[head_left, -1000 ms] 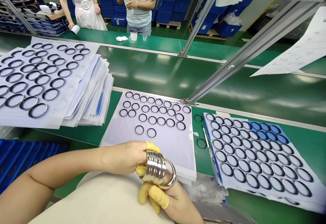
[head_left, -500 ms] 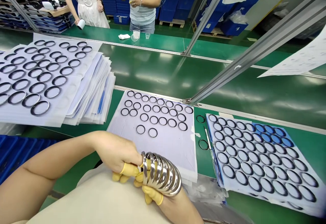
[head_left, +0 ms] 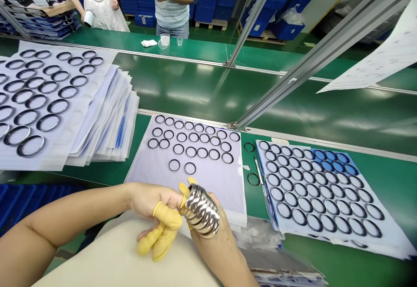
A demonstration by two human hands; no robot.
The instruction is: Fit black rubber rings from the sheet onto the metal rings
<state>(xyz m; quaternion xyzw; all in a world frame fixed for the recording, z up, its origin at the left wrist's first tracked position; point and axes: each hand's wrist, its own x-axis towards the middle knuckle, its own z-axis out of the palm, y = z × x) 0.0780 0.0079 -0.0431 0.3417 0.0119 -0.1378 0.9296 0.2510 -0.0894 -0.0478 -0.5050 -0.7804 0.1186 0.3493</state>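
My right hand [head_left: 220, 217] comes up from the lower right with a row of shiny metal rings [head_left: 200, 211] threaded over its fingers. Yellow finger cots [head_left: 184, 189] on its fingertips stick out past the rings. My left hand [head_left: 154, 208] meets the near end of the row, also in yellow finger cots. Its thumb and forefinger are pinched there, and what lies between them is hidden. The other fingers hang curled downward. Beyond both hands lies a white sheet [head_left: 143, 171] with rows of dark-edged rings [head_left: 202, 152]; two rings sit apart in its front row.
To the left, a tall paper stack [head_left: 104, 126] carries many rings. On the right, another ring-covered sheet [head_left: 387, 230] lies beside two loose rings and a thin white stick [head_left: 258, 170]. A metal post [head_left: 293, 74] slants overhead. Two people [head_left: 174, 0] stand across the bench.
My right hand has tilted up with its rings, its fingertips now pointing away from me. My left hand has turned, its lower fingers hanging down. The view has shifted slightly right.
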